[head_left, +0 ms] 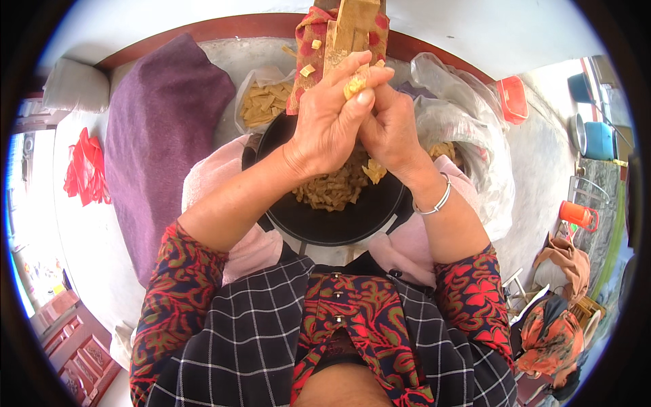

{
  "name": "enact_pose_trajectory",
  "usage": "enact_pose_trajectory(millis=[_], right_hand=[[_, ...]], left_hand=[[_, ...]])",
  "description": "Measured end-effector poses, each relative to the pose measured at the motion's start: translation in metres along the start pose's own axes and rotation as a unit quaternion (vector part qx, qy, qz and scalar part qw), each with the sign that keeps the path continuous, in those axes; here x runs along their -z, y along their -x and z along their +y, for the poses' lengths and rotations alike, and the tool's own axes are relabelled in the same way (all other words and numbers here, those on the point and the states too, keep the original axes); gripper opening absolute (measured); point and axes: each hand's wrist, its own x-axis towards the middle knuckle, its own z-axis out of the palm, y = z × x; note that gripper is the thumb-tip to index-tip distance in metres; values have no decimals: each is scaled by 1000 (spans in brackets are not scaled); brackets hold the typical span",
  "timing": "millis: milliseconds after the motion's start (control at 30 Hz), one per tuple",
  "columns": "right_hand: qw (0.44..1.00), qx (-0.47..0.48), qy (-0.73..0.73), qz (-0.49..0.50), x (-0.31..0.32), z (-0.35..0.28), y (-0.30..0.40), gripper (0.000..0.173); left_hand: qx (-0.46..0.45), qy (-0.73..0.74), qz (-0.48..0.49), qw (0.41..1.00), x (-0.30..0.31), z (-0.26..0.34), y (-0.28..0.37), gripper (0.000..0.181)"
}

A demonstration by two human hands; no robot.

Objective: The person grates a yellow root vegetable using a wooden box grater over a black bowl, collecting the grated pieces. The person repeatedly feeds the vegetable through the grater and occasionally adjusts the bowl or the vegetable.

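Both hands are pressed together above a black basin (330, 235). My left hand (325, 124) grips a crumpled yellow food piece (355, 87) between thumb and fingers. Curled against it, my right hand (394, 127) wears a silver bracelet (438, 203) at the wrist. Another yellow food piece (375, 172) sticks out below the right palm; the right fingers are partly hidden. Inside the basin lies a heap of brown cut pieces (330, 193). Just beyond the hands, a wooden block (356, 25) rests over a red-spotted cloth (311, 51) dotted with small yellow bits.
A bag of yellow strips (262, 104) stands left of the spotted cloth. Purple cloth (163, 147) covers something farther left. To the right is a large clear plastic bag (473, 132), with a red basket (512, 99) behind it. Another person (552, 330) is at lower right.
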Motion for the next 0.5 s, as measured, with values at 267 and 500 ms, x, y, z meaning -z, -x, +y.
enact_pose_trajectory(millis=[267,500], right_hand=[[964,-199,-175,-21,2,11,3,33],[723,-426,-521,-158,23,-4,-5,19]], left_hand=[[253,-95,-85,959,16,2,-17,21],[-133,-111,-35,984,24,0,-17,11]])
